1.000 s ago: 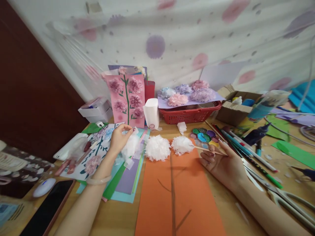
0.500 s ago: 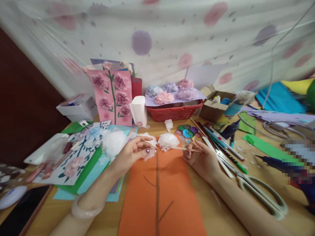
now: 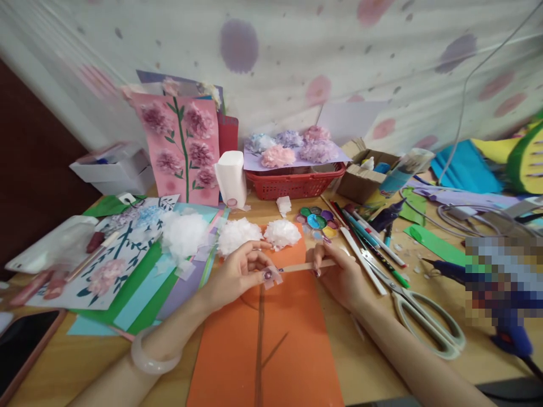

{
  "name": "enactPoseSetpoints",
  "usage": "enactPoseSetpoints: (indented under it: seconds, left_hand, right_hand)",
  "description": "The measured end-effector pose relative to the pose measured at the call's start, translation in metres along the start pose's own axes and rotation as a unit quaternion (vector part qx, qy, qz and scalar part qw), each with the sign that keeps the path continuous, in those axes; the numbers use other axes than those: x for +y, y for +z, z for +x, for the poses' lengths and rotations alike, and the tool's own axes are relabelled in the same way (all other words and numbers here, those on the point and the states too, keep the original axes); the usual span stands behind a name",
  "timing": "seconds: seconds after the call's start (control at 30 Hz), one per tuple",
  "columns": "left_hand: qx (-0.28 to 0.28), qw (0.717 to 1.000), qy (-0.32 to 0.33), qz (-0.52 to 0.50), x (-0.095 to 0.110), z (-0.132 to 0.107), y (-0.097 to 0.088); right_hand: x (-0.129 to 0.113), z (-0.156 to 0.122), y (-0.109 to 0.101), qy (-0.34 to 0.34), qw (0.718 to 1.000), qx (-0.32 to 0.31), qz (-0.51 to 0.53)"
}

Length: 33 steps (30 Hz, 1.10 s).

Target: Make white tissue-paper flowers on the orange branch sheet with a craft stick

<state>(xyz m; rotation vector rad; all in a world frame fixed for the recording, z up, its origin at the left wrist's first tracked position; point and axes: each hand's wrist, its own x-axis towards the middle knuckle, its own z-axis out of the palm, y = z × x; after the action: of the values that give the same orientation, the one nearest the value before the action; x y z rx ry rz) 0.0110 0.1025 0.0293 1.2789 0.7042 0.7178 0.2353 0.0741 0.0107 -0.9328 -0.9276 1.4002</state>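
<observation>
Head view, as I read it from my remote post.

Left hand: closed in a pinch, thumb and finger grasping a small paper piece, whitish and thin, above the orange sheet. Right hand: grasping a slim stick, its tip pointing left to the paper piece; whether the two touch, I cannot tell.

Orange sheet: one, flat on the counter, with a brown stem line and side strokes. White paper puffs, two: left puff and right puff, side by side at the sheet's far end. White tissue heap: one, on the coloured papers left of the sheet. Paint palette: one, beyond the right hand. Scissors: one pair, lying to the right of the right forearm.

Step in hand, by my judgement: bringing the paper piece and the stick's tip together. The next move, I judge, calls for a light, steady pinch on the left and fine control of the stick on the right, the thin paper being easy to crumple or drop.
</observation>
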Motion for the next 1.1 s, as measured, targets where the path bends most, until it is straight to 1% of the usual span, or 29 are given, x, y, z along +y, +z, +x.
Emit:
enactPoseSetpoints:
  seconds: [0.17,0.3,0.53,0.73,0.9,1.1]
  left_hand:
    - [0.022,0.999,-0.026,0.002,-0.004,0.000,0.004]
    - [0.024,0.999,-0.037,-0.009,-0.005,-0.001,0.006]
    - [0.033,0.994,-0.056,-0.083,-0.010,-0.001,0.007]
    - [0.036,0.996,-0.062,-0.055,-0.012,-0.002,0.004]
    - [0.050,0.993,-0.068,-0.076,-0.014,-0.004,0.004]
    - [0.050,0.996,-0.071,-0.032,-0.014,-0.004,0.005]
  right_hand:
    - [-0.001,-0.001,0.003,0.006,1.000,-0.007,-0.017]
    - [0.000,-0.002,0.004,-0.001,0.999,-0.018,-0.039]
    - [0.000,-0.002,-0.001,-0.015,0.994,-0.028,-0.104]
    - [0.002,-0.004,-0.006,-0.017,0.987,-0.035,-0.158]
    - [0.001,-0.005,-0.007,-0.022,0.987,-0.027,-0.154]
    - [0.001,-0.002,-0.005,-0.022,0.992,-0.016,-0.126]
